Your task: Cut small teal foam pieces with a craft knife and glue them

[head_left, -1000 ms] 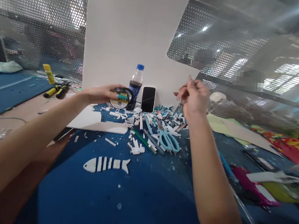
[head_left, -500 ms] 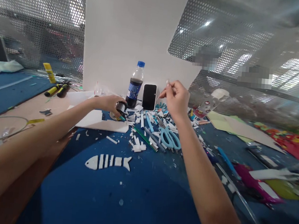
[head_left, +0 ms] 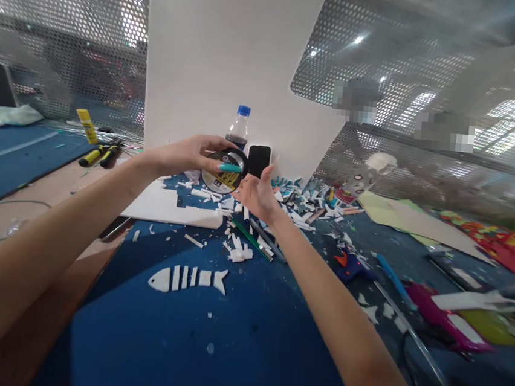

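Black, yellow and white across the spool (head_left: pixel 222 179), with bright teal on the streak (head_left: pixel 231 168) over it; plain white on the fish pieces (head_left: pixel 184 277), dark-dotted at the head end, against deep blue on the tabletop (head_left: pixel 179 343). Bright blue on the bottle cap (head_left: pixel 244 110), white mixed with teal through the scraps (head_left: pixel 296 194), black framed in white on the phone (head_left: pixel 259 160). Silver-grey with rows of dots on the mesh panel (head_left: pixel 114 27), red over white on the cup (head_left: pixel 356 181).

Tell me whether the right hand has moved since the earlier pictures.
Yes. Judged against the phone, the right hand has moved left and lower: from right of it to its bottom edge in view, beside the spool.
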Available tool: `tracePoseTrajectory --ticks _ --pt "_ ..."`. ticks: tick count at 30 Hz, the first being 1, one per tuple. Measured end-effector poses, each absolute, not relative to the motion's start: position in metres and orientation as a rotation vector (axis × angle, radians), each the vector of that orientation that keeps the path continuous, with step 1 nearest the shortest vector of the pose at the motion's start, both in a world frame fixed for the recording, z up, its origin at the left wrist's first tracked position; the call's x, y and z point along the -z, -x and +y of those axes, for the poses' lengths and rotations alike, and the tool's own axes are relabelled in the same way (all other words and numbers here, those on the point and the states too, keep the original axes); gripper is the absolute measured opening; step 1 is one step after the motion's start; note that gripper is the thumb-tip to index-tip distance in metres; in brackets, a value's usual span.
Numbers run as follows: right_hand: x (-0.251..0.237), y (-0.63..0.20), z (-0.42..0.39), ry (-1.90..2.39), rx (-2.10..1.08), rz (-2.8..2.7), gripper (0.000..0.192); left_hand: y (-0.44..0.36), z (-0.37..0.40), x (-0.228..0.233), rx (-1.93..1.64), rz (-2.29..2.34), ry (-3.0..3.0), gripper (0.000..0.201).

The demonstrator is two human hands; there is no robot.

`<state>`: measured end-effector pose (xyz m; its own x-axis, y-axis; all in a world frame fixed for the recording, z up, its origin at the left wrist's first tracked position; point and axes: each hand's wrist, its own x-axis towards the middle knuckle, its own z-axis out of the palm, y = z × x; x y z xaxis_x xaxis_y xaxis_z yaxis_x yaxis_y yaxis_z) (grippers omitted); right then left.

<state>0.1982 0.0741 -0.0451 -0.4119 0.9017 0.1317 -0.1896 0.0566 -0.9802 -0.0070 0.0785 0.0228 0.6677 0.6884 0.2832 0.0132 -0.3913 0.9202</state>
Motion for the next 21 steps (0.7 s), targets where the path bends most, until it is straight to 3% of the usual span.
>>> tracePoseTrajectory --ticks 6,13,21 --pt "0.046 -0.175 0.056 0.429 -1.847 -1.527 0.098 0.002 0.07 -0.027 -0.931 0.47 -1.625 0.037" --pt "0.041 -0.165 0.051 0.554 -1.633 -1.655 0.043 0.0 0.081 -0.021 -1.106 0.542 -1.479 0.037" --pt "0.026 -0.19 0.064 0.781 -1.379 -1.582 0.044 0.02 0.105 -0.012 -1.173 0.6 -1.509 0.037"
